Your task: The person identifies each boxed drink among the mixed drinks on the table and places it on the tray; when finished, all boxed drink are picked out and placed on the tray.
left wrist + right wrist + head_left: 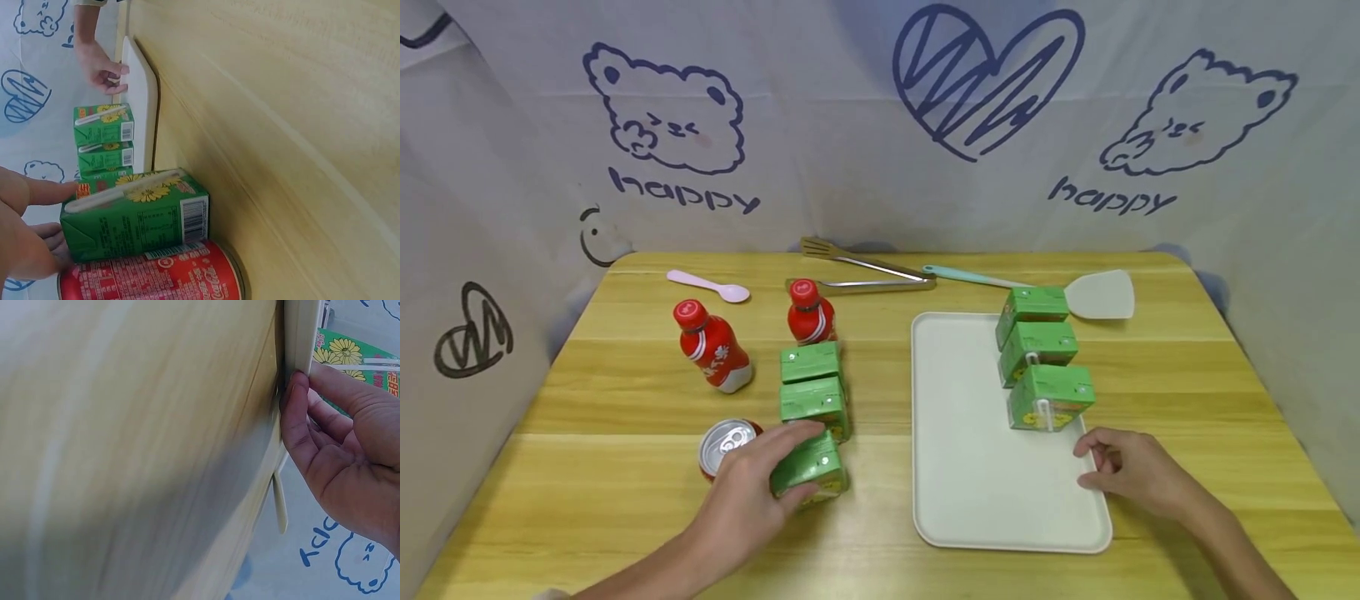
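Note:
My left hand [745, 479] holds a green drink carton [808, 467] between thumb and fingers. Flowers and a wrapped straw show on the carton's side in the left wrist view. A red cola can [156, 275] stands right beside it. Behind the held carton, two more green cartons [811, 398] stand in a row. On the right, the fingers of my right hand [1138, 471] pinch the right rim of a white tray [992, 500]. Three green cartons [1052, 383] stand in a line along the tray's right side, toward the back.
Two red bottles [715, 350] with red caps stand at the left, one behind the carton row. Along the back lie a pink spoon [707, 286], metal tongs [880, 286] and a white spatula [1101, 296] with a mint handle. A drawn-on white cloth [850, 167] hangs behind the table.

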`<state>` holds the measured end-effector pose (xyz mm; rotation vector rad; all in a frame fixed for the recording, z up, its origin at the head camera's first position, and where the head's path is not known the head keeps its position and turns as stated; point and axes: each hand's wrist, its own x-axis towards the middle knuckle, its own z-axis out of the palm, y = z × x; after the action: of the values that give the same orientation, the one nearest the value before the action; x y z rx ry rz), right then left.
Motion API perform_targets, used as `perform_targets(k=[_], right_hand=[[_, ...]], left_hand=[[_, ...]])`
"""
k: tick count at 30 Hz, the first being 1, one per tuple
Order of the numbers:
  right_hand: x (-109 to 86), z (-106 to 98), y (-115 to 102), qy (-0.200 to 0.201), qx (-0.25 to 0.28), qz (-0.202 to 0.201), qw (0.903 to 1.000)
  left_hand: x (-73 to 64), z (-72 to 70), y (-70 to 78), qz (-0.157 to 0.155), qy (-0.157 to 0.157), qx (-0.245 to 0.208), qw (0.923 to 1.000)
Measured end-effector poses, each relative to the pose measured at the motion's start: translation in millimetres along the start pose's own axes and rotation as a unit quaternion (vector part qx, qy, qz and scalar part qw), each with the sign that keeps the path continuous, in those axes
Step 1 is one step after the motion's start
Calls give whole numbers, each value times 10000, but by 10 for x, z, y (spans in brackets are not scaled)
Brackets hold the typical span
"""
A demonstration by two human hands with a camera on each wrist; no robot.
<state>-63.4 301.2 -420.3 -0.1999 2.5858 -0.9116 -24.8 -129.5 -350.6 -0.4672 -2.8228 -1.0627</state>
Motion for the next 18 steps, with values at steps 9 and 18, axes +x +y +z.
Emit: perform_targets(k=[9,18], right_hand=[[4,3,-6,6,-70,62,10000],[2,9,-17,-18,-79,94,9999]], left_hand=[[62,41,26,-231,-26,89,9997],[56,98,-4,-277,-128,-25,9995]])
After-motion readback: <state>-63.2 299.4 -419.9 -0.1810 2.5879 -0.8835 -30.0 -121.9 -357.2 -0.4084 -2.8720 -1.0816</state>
